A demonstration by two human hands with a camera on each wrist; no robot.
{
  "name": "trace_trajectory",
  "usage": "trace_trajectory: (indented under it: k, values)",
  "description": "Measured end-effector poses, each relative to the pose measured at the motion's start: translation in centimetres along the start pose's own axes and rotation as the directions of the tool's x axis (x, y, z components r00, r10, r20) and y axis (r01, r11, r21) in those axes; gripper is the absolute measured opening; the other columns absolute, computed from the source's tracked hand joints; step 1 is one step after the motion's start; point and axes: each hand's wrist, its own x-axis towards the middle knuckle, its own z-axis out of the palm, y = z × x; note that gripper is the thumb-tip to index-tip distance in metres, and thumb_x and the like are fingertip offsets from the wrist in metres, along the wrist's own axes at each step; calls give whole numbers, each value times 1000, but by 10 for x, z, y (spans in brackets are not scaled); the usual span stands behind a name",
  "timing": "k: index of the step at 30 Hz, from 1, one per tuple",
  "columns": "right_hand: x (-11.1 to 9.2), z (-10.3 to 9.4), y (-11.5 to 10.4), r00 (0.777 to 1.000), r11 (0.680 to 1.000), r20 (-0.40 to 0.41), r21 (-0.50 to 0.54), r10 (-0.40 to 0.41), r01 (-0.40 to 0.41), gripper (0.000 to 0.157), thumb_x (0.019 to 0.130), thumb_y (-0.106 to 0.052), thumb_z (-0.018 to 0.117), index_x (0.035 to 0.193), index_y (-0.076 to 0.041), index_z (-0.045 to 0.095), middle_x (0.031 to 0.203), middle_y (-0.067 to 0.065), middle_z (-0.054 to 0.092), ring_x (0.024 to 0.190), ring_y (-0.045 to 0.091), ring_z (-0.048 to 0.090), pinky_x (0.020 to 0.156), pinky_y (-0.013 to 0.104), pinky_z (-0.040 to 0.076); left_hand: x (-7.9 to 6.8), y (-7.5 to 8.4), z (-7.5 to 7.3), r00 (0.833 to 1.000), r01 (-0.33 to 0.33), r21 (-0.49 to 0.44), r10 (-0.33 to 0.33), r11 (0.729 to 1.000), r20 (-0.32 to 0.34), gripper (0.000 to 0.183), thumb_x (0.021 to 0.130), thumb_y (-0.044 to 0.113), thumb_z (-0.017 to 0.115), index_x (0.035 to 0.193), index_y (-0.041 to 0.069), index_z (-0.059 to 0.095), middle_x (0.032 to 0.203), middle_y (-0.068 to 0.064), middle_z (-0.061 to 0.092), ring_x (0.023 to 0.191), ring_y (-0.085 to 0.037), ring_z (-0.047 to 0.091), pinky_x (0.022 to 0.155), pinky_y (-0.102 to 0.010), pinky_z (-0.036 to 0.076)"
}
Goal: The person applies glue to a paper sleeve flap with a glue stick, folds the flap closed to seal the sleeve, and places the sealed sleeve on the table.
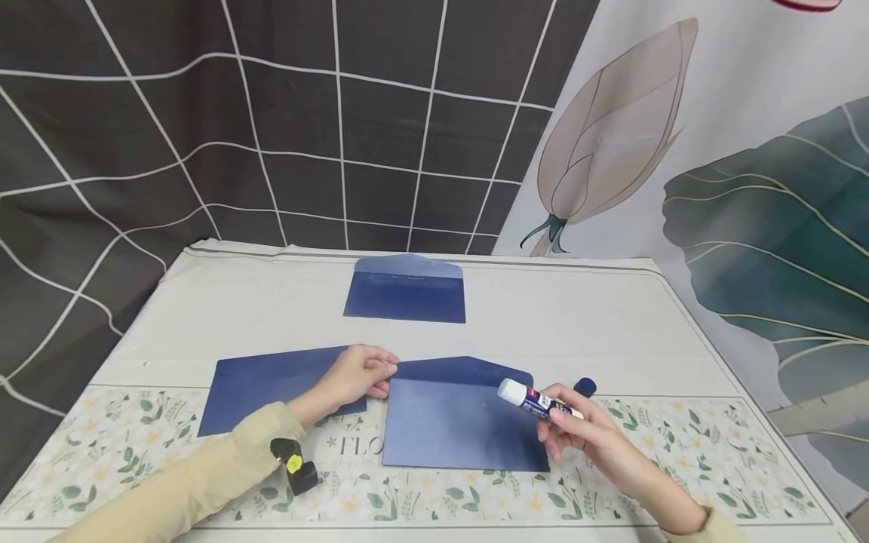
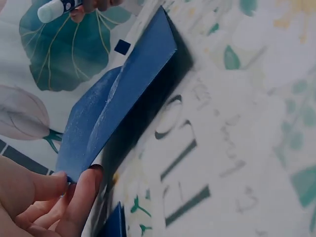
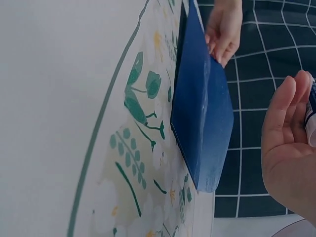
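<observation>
A dark blue envelope (image 1: pixel 462 426) with its flap unfolded lies before me. My left hand (image 1: pixel 360 371) pinches its upper left corner between thumb and fingers, which the left wrist view shows close up at the envelope (image 2: pixel 133 89). An uncapped glue stick (image 1: pixel 536 401) is held in my right hand (image 1: pixel 591 434), its pale tip pointing left above the envelope's right part. In the right wrist view the right hand (image 3: pixel 286 133) is apart from the envelope (image 3: pixel 202 98), and only part of the glue stick (image 3: pixel 311 113) shows at the edge.
Another blue envelope (image 1: pixel 407 296) with its flap up lies at the back of the table. A further blue piece (image 1: pixel 271 385) lies at left, partly under my left forearm. The dark blue cap (image 1: pixel 584 387) stands beyond my right hand. Curtains (image 1: pixel 305 121) hang behind the table.
</observation>
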Motion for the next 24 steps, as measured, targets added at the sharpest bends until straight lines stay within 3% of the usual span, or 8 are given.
trace_trajectory:
  k: [4,8,11,13,16,19,22,24]
  values:
    - [3,1,1,998,998,-39,-28,57,-58,30,102,-7,35,124,-22,49,85,-8,67,64,4,60,63,29,54,-3,-4,0,1000,-6,41,7,999,-29,24,93,3,59,113,-7,65,83,-14,72,61,-11,66,61,-29,59]
    - [8,3,3,993,994,-73,-52,92,-96,22,102,-8,38,116,-21,47,82,-9,66,63,5,59,63,28,53,-4,-6,-1,999,-29,89,33,996,-44,22,92,2,58,112,-5,66,80,-12,71,62,-11,66,60,-26,58]
    - [10,4,3,990,989,-104,-108,92,-103,17,101,-9,40,112,-20,49,80,-9,66,61,5,59,62,29,53,-9,-7,-1,993,-88,185,102,979,-64,24,93,4,59,115,-1,66,85,-11,72,65,-11,66,58,-24,57]
    - [13,5,1,988,983,-133,-155,79,-100,15,101,-9,43,110,-19,50,79,-9,66,60,5,58,60,30,53,-15,-4,2,980,-144,292,177,946,-91,26,92,6,60,117,2,66,96,-10,72,71,-11,67,61,-25,57]
    - [21,6,-2,982,967,-187,-242,36,-82,12,99,-9,46,110,-13,51,76,-10,66,58,5,58,57,29,52,-31,2,10,947,-250,479,316,841,-62,28,91,7,61,118,6,66,111,-10,70,89,-17,68,80,-33,57]
    - [36,9,-6,970,935,-243,-348,-24,-64,15,97,-8,52,111,-2,54,74,-6,65,56,6,57,54,29,52,-50,8,22,895,-389,641,436,661,94,29,90,9,61,118,7,66,122,-10,66,109,-24,65,98,-42,50]
    - [56,16,-12,955,885,-289,-460,-73,-72,21,95,-11,58,112,2,58,76,3,64,58,10,58,54,29,53,-67,11,35,836,-520,706,456,481,305,32,93,15,58,124,7,63,133,-10,60,123,-27,57,105,-45,44]
    - [71,23,-15,951,839,-293,-539,-104,-74,21,92,-16,64,109,-3,63,79,6,65,59,10,59,54,28,52,-74,11,43,810,-573,714,413,402,417,37,96,20,55,131,9,59,141,-9,54,131,-26,50,108,-46,41]
